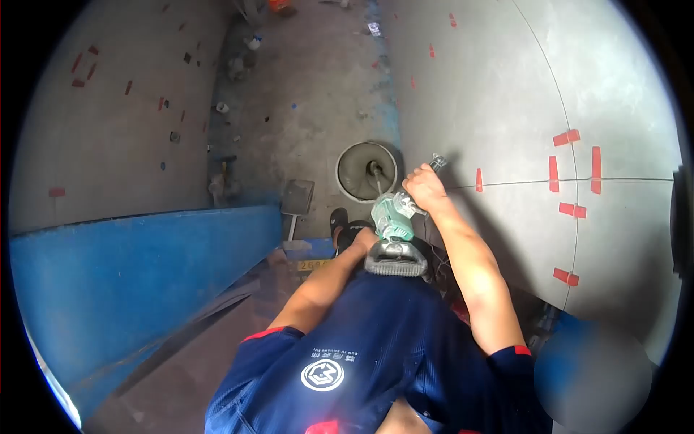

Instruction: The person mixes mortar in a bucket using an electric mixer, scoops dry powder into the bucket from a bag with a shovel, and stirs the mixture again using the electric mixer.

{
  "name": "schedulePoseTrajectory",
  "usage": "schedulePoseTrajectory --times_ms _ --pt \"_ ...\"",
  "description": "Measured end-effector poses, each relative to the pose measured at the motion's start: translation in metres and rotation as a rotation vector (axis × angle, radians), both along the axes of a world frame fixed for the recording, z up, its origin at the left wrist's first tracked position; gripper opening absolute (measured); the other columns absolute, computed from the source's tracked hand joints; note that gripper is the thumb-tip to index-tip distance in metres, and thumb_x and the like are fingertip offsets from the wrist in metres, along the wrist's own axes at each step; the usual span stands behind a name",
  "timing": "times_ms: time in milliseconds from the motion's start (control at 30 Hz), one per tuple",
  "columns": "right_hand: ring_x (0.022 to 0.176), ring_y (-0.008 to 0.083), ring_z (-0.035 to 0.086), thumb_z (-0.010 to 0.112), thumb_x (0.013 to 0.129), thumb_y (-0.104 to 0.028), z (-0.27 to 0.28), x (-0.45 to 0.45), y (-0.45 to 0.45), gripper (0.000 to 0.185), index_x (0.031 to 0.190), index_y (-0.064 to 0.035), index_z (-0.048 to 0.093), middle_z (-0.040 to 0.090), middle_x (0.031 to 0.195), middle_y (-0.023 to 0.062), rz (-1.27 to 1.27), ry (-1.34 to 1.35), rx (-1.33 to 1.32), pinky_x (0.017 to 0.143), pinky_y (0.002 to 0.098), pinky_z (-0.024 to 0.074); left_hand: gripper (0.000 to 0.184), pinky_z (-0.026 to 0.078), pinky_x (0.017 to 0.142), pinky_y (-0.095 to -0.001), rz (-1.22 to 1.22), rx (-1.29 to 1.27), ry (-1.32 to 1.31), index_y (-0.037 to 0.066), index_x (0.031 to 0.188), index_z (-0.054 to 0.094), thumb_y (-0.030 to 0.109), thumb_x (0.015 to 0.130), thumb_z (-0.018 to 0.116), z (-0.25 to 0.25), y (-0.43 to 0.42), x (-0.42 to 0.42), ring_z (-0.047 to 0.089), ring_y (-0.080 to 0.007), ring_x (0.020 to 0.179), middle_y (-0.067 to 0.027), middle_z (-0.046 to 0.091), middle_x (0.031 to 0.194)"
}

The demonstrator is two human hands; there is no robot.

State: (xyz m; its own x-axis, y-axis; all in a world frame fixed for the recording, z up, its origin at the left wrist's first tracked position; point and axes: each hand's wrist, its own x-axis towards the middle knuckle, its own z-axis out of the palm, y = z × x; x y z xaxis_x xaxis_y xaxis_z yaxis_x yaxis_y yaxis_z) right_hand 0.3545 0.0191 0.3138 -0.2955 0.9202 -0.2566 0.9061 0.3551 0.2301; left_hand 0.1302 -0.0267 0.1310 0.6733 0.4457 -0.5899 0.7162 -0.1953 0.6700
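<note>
A green handheld electric mixer (392, 219) is held in front of my body, its black ribbed rear part close to my shirt. Its shaft runs down into a round bucket (340, 176) of grey, wet-looking mix, where the paddle end is hidden. My right hand (425, 186) is closed around the mixer's side handle, whose dark end (438, 162) sticks out past the fist. On the other side, my left hand (367, 238) is closed against the mixer, its fingers partly hidden by the tool's body.
Grey tiled walls with red tape or clips (567, 137) rise on both sides. A blue panel (144, 260) stands at left. A flat scoop-like tool (297, 197) lies left of the bucket. Debris, a small white cup (222, 108) and an orange object (282, 6) lie farther off.
</note>
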Motion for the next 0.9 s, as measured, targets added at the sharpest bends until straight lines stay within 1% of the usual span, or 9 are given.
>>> schedulePoseTrajectory --times_ms 67,100,233,267,467,600,633,800,900 --pt "0.087 0.0167 0.061 0.057 0.079 -0.017 0.000 0.001 -0.007 0.010 0.079 -0.0177 0.067 0.065 0.081 -0.0003 -0.044 0.007 0.014 0.087 0.0348 0.0417 0.049 0.049 0.090 -0.0436 -0.203 0.145 -0.084 -0.009 0.092 0.068 0.036 0.075 0.061 0.024 0.010 -0.007 0.063 -0.0414 0.102 -0.0335 0.063 0.101" --pt "0.087 0.0177 0.061 0.057 0.079 -0.016 0.000 0.006 -0.014 0.009 0.079 -0.0171 0.066 0.064 0.080 0.0004 -0.076 0.106 0.044 0.086 0.0357 0.0420 0.047 0.047 0.094 -0.0429 -0.007 -0.060 0.048 -0.008 0.096 0.068 0.033 0.076 0.057 0.037 0.011 -0.005 0.063 -0.0401 0.104 -0.0325 0.063 0.104" --pt "0.087 0.0190 0.062 0.057 0.078 -0.014 -0.009 0.010 -0.034 0.009 0.080 -0.0153 0.066 0.065 0.081 0.0017 -0.207 0.162 0.069 0.086 0.0367 0.0428 0.044 0.047 0.095 -0.0419 0.155 -0.110 0.063 -0.006 0.101 0.069 0.027 0.077 0.054 0.028 0.021 -0.017 0.062 -0.0391 0.107 -0.0291 0.064 0.108" --pt "0.088 0.0192 0.063 0.057 0.077 -0.014 -0.012 0.009 -0.045 0.009 0.080 -0.0152 0.066 0.065 0.082 0.0019 -0.253 0.176 0.068 0.086 0.0366 0.0430 0.042 0.047 0.094 -0.0421 -0.038 -0.032 0.129 -0.004 0.102 0.069 0.025 0.076 0.055 0.034 0.028 -0.015 0.061 -0.0387 0.109 -0.0267 0.064 0.111" --pt "0.085 0.0202 0.063 0.058 0.077 -0.012 -0.039 0.004 -0.099 0.008 0.077 -0.0148 0.065 0.064 0.079 0.0024 -0.483 0.282 0.110 0.083 0.0367 0.0423 0.039 0.048 0.097 -0.0418 -0.043 -0.036 0.380 0.006 0.108 0.071 0.027 0.078 0.061 0.077 0.038 -0.006 0.061 -0.0349 0.114 -0.0203 0.065 0.118" --pt "0.082 0.0234 0.062 0.058 0.076 -0.012 -0.053 -0.007 -0.127 0.005 0.075 -0.0131 0.062 0.064 0.079 0.0044 -0.638 0.345 0.143 0.079 0.0391 0.0423 0.054 0.047 0.099 -0.0433 -0.164 -0.049 0.491 0.007 0.128 0.057 0.028 0.079 0.062 0.101 0.046 0.001 0.059 -0.0353 0.116 -0.0218 0.062 0.122" --pt "0.082 0.0241 0.063 0.057 0.077 -0.012 -0.055 -0.008 -0.134 0.006 0.077 -0.0130 0.063 0.064 0.080 0.0049 -0.655 0.375 0.139 0.079 0.0390 0.0424 0.047 0.048 0.098 -0.0414 -0.174 -0.035 0.513 0.004 0.118 0.066 0.030 0.078 0.067 0.099 0.046 0.004 0.059 -0.0334 0.118 -0.0195 0.061 0.126" --pt "0.096 0.0291 0.066 0.067 0.072 -0.017 -0.072 -0.019 -0.163 0.029 0.100 -0.0141 0.062 0.067 0.099 0.0085 -0.802 0.417 -0.298 0.079 0.0441 0.0488 0.066 0.050 0.094 -0.0435 -0.376 0.026 0.537 -0.001 0.131 0.042 0.030 0.080 0.068 0.089 0.054 0.001 0.062 -0.0349 0.112 -0.0234 0.063 0.120" --pt "0.102 0.0319 0.064 0.069 0.071 -0.022 -0.092 -0.023 -0.176 0.039 0.108 -0.0135 0.062 0.067 0.105 0.0103 -0.837 0.549 -0.445 0.081 0.0455 0.0516 0.057 0.051 0.092 -0.0447 -0.497 0.089 0.505 0.001 0.124 0.048 0.028 0.079 0.070 0.097 0.061 0.000 0.063 -0.0347 0.111 -0.0206 0.065 0.117"
